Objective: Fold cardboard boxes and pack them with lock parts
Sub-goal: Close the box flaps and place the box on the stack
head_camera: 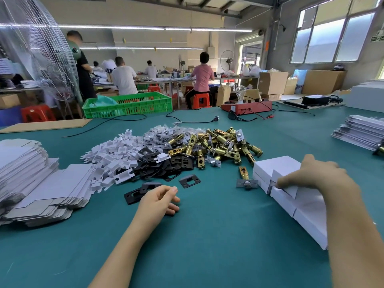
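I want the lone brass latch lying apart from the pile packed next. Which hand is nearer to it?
Right. The right hand rests on the white boxes just right of the lone brass latch; the left hand lies farther off, to its left and nearer the person.

The right hand (318, 179) covers part of the white boxes (291, 196) beneath its fingers, whose row runs behind the forearm, while the flat cardboard stack (31, 173), well left of the left hand's fingers (168, 196), is cut by the picture's edge.
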Demonstrator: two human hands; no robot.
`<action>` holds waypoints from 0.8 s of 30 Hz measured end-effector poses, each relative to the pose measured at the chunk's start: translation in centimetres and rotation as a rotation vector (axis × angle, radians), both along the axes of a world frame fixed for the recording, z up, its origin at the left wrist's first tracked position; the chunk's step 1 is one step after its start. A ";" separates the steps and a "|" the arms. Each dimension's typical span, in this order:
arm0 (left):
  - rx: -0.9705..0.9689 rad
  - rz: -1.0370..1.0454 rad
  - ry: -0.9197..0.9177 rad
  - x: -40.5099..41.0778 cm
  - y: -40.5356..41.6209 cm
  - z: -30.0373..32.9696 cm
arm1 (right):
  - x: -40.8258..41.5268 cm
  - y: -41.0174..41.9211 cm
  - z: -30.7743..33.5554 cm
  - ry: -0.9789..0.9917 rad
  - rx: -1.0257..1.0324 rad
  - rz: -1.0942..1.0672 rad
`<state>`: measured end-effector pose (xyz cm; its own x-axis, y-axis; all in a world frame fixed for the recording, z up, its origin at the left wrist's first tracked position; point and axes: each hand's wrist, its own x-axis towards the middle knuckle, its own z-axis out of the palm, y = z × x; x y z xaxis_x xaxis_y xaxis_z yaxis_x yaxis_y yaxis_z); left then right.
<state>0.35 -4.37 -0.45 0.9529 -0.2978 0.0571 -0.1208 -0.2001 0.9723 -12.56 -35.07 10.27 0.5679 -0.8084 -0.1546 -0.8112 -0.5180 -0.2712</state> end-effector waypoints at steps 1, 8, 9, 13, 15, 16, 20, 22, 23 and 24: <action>0.001 0.000 0.000 0.0 0.0 0.0 | -0.1 0.0 0.0 0.020 -0.007 0.005; 0.014 0.000 -0.012 0.1 0.0 -0.1 | 0.4 0.1 -0.8 0.084 0.016 0.009; 0.015 -0.001 -0.013 0.1 0.0 -0.1 | 0.4 0.1 -0.9 0.086 0.021 0.009; 0.016 -0.004 -0.012 0.1 0.1 -0.1 | 0.6 0.0 -1.1 0.084 0.034 -0.005; 0.019 -0.004 -0.010 0.1 0.0 -0.1 | 0.6 0.0 -1.1 0.089 0.040 -0.005; 0.020 -0.004 -0.010 0.1 0.0 -0.1 | 0.7 0.0 -1.0 0.092 0.043 -0.004; 0.020 -0.001 -0.008 0.0 0.0 0.0 | 0.7 0.4 -1.0 0.119 0.030 0.002; 0.024 0.000 -0.007 0.0 0.0 0.0 | 1.0 1.1 -0.9 0.151 -0.011 -0.013; 0.027 0.000 -0.008 0.0 0.0 0.0 | 1.3 1.5 -0.7 0.150 -0.049 -0.022; 0.029 -0.001 -0.010 -0.1 0.0 0.0 | 1.7 2.0 -0.6 0.122 -0.099 -0.028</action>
<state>0.29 -4.36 -0.48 0.9521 -0.3004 0.0576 -0.1304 -0.2283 0.9648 -10.83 -33.09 9.70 0.5268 -0.8384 -0.1399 -0.8495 -0.5141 -0.1184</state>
